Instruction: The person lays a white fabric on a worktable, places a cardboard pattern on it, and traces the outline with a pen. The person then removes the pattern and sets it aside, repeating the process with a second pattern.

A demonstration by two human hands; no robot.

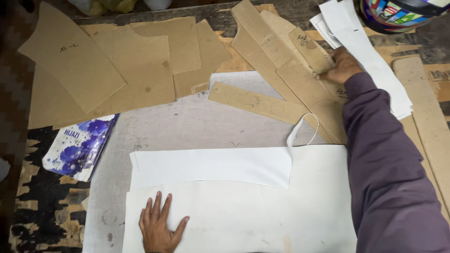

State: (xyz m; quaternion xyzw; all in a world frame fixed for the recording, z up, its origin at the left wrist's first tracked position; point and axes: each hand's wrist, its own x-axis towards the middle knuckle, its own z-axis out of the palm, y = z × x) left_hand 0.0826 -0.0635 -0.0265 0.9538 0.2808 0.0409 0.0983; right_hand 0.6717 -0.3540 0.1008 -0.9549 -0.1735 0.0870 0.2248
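The left hand lies flat at six o'clock, fingers spread, palm pressing a large sheet of smooth white fabric. On that sheet, just beyond the fingertips, rests a long white cut strip with a gently curved lower edge; a thin white loop curls up from its right end. The right hand, in a purple sleeve, reaches to one o'clock, its fingers bent down onto stiff brown cardboard pattern pieces that overlap in long tapering shapes. Beside it lie narrow white cut pieces. At eleven o'clock, broader matte cardboard templates are stacked. At nine o'clock, a glossy packet with blue flowers rests on the worn table.
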